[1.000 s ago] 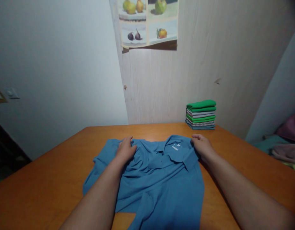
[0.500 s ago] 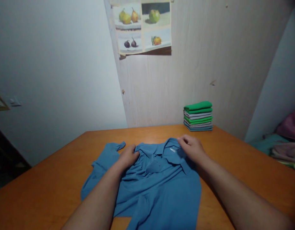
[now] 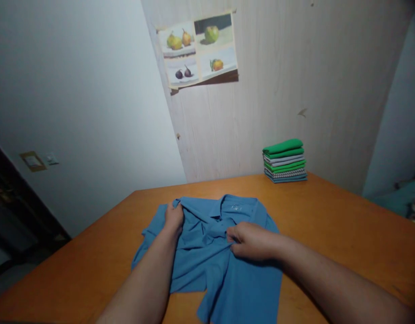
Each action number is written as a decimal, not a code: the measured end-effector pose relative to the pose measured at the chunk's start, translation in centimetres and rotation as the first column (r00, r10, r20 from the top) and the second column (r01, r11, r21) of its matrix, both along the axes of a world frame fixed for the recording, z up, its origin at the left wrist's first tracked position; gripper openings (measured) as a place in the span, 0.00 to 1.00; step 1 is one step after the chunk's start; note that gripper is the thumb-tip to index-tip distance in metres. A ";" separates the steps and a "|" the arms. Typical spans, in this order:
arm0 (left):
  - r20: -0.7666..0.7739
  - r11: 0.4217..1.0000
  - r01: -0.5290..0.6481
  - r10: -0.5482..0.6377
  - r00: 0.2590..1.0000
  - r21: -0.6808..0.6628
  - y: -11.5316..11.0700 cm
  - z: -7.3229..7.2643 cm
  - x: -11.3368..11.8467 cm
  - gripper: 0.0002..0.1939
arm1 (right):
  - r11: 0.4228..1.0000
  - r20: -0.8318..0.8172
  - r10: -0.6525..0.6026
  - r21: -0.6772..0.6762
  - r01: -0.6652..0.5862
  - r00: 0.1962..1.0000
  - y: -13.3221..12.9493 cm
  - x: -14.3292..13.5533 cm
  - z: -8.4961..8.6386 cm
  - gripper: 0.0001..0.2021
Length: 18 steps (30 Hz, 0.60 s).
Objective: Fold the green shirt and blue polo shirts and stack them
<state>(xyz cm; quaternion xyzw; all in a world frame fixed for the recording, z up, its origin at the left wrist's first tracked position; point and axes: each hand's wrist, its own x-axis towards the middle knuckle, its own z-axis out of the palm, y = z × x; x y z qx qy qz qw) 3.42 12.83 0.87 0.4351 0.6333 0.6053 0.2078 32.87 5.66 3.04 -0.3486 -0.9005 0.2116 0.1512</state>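
Note:
A blue collared shirt (image 3: 251,279) lies rumpled on the table, its collar toward the far side and a printed mark showing inside the neck. My left hand (image 3: 174,219) is closed on the cloth near the shoulder at the left of the collar. At the front just below the collar, my right hand (image 3: 249,240) pinches the fabric, with folds running out from its fingers. One sleeve is bunched at the left beyond my left forearm. The lower part of the shirt runs off the bottom of the view.
The orange-brown wooden table (image 3: 92,252) reaches to the wall. A stack of folded clothes (image 3: 284,161), green, grey, checked and blue, stands at its back right. A sheet of fruit paintings (image 3: 198,49) hangs on the wall. More cloth (image 3: 392,198) lies beyond the right edge.
My right hand has left the collar's right side and moved left and nearer, onto the shirt front. My left hand has shifted slightly along the shoulder. The view has tilted and turned left.

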 end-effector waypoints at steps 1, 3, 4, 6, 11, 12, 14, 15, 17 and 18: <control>0.057 1.000 -0.012 0.012 0.998 0.004 0.0 0.3 -0.1 0.12 | 0.997 -0.030 -0.074 0.031 0.075 0.997 0.6 0.3 0.0 0.05; 0.158 0.999 -0.051 0.049 0.986 0.006 0.1 1.3 -0.6 0.12 | 0.947 -0.110 -0.282 0.125 0.295 0.953 2.1 1.3 0.1 0.05; 0.202 0.998 -0.065 0.062 0.977 0.008 0.0 1.9 -1.0 0.11 | 0.893 -0.165 -0.391 0.168 0.417 0.905 2.9 2.0 0.2 0.05; 0.273 0.997 -0.071 0.064 0.960 0.018 -0.1 3.3 -1.7 0.10 | 0.774 -0.275 -0.547 0.194 0.603 0.790 4.4 3.5 0.2 0.04; 0.366 0.995 0.054 -0.082 0.927 0.086 -1.5 7.2 -2.6 0.09 | 0.652 -0.586 -0.549 0.145 0.744 0.596 6.7 6.0 -0.2 0.05; 0.375 0.991 0.078 -0.112 0.920 0.105 -1.9 8.0 -2.6 0.08 | 0.652 -0.639 -0.524 0.125 0.748 0.564 6.8 6.1 -0.2 0.06; 0.387 0.984 0.110 -0.156 0.909 0.139 -2.6 9.4 -2.4 0.08 | 0.678 -0.724 -0.477 0.058 0.733 0.498 7.0 6.0 -0.2 0.06; 0.392 0.980 0.126 -0.179 0.903 0.156 -3.0 10.1 -2.3 0.08 | 0.707 -0.760 -0.460 -0.001 0.708 0.459 7.0 5.9 -0.2 0.06; 0.387 0.968 0.171 -0.231 0.893 0.184 -3.8 11.1 -2.1 0.09 | 0.775 -0.819 -0.456 -0.174 0.607 0.347 7.0 5.5 0.0 0.07; 0.377 0.962 0.197 -0.257 0.890 0.191 -4.1 11.6 -2.0 0.09 | 0.802 -0.837 -0.470 -0.272 0.532 0.280 7.0 5.3 0.1 0.08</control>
